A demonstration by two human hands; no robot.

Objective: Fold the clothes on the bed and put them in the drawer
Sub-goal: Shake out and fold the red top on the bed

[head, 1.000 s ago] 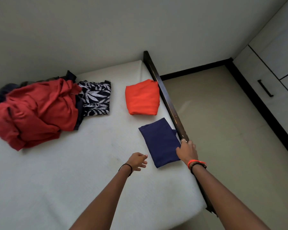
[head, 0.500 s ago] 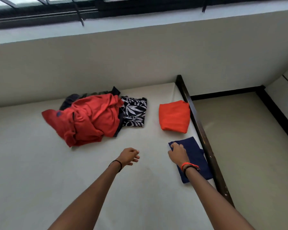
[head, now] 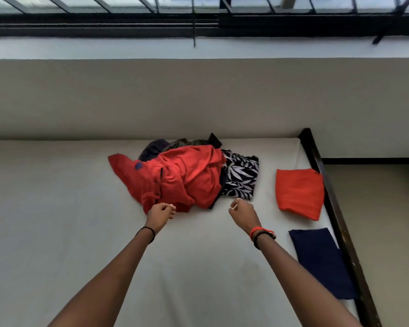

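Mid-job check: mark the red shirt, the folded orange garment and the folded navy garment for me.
red shirt [head: 187, 178], head view, middle of its crumpled fabric.
folded orange garment [head: 299, 193], head view, centre of its top face.
folded navy garment [head: 321, 263], head view, centre of its top face.

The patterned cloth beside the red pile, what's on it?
The patterned cloth has white leaves on black; head view.

Both arms outstretched, left hand [head: 162, 213] and right hand [head: 242, 214] curled
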